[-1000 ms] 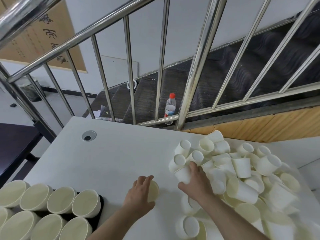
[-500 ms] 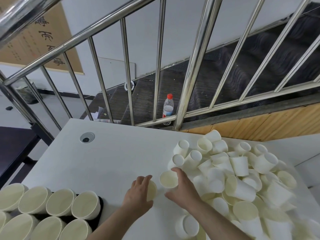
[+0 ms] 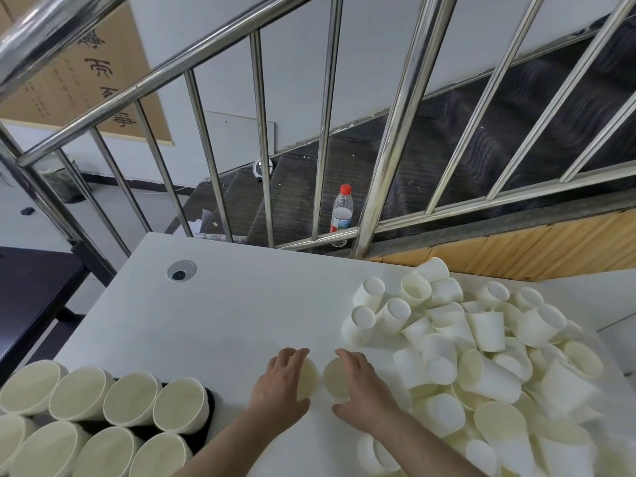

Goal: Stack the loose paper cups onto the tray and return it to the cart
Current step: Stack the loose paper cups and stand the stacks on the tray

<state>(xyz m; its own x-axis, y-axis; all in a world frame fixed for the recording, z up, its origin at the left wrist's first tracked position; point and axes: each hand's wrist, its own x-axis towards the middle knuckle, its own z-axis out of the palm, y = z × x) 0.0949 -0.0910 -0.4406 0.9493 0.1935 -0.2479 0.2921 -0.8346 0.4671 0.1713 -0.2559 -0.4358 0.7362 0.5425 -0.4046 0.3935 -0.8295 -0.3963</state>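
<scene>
Tray: near left, carrying upright cup stacks | left hand: curled round one cup | right hand: curled round second cup, rims nearly touching | step: nesting pair; next calls for mouth-to-base alignment | loose cups: heaped right, beyond.

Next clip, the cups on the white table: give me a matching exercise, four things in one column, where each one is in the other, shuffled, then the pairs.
Things:
1. plastic bottle
2. heap of loose cups
3. black tray
4. cup in the left hand

Places:
A. near left of the table, filled with stacks of cups
B. right side of the table
C. on the floor beyond the railing
D. middle of the near table, beside the cup held by the right hand

Pairs: 1-C, 2-B, 3-A, 4-D
</scene>
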